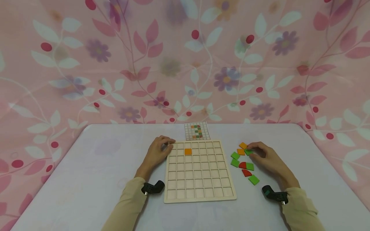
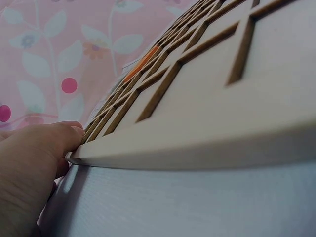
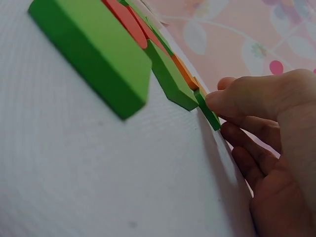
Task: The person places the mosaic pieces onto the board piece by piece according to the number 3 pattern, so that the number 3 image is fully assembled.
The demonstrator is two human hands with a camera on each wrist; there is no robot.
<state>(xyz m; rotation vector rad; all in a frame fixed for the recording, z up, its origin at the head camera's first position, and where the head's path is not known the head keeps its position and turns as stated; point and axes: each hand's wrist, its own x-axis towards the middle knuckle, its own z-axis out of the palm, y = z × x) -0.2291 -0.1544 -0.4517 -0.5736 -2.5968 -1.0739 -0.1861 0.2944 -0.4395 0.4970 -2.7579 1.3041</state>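
A wooden grid board (image 1: 200,201) lies on the table with one orange square tile (image 1: 188,151) in a cell of its second row. At its far left corner rests my left hand (image 1: 157,150), thumb and fingers gripping the rim, as the left wrist view also shows. To the right of the board my right hand (image 1: 264,155) has its thumb and fingertips at the edges of a green square tile (image 1: 248,152), pinching it. That tile (image 3: 210,111) lies at the far end of a loose row of tiles in the right wrist view.
Between board and right hand are loose orange tiles (image 1: 241,151), several green tiles (image 1: 253,179) and two red quarter-round tiles (image 1: 246,173). A pattern card (image 1: 188,131) with a coloured grid sits behind the board. The white table (image 1: 63,179) ends at a floral curtain (image 1: 173,64).
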